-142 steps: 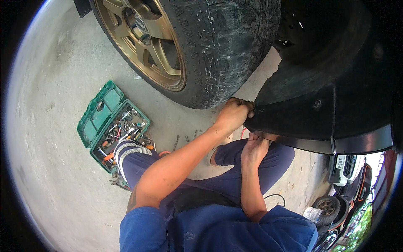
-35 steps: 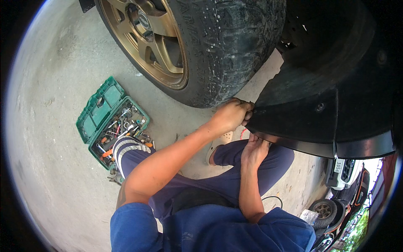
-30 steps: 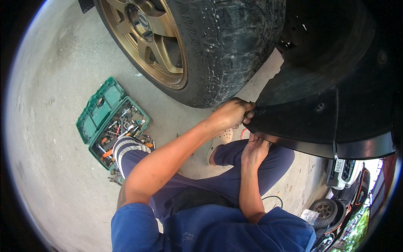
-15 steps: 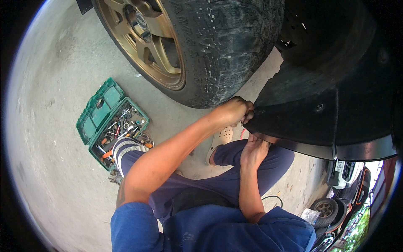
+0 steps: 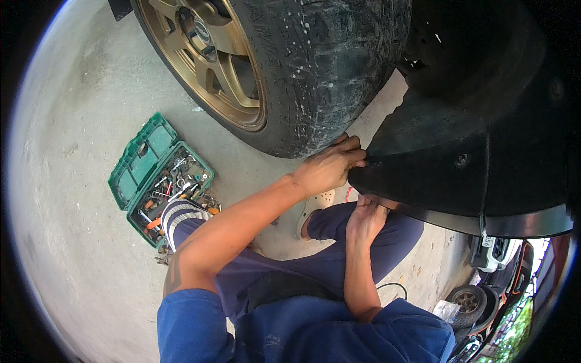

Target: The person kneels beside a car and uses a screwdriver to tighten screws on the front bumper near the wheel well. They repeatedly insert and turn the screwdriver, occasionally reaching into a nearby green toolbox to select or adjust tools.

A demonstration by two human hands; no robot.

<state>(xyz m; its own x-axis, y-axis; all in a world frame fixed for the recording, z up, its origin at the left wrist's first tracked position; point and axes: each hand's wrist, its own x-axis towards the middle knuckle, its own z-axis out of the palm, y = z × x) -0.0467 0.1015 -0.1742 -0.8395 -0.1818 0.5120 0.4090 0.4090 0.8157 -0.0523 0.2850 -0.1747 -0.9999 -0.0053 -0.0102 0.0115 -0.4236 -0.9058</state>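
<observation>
The black wheel-arch liner (image 5: 423,175) narrows to a tip in front of me, with a shiny fender edge (image 5: 436,222) along its lower side. At that tip is my left hand (image 5: 327,169), its fingers bent and pressed together; whatever they pinch is too small or hidden to make out. Just above that hand bulges the black tire (image 5: 327,78) on a gold wheel rim (image 5: 230,78). My right hand (image 5: 365,221) is palm up under the fender edge near the tip, touching it from below. Its fingertips are hidden behind the edge.
To the left, an open green toolbox (image 5: 142,199) full of sockets and wrenches sits on the concrete floor (image 5: 66,181), close to my shoe. My other foot wears a beige clog (image 5: 318,206). At lower right are a loose wheel (image 5: 469,301) and a white vehicle (image 5: 493,254).
My left hand has turned at the liner tip: its fist has loosened and its fingers now reach up beside the tire. My right hand stays in place.
</observation>
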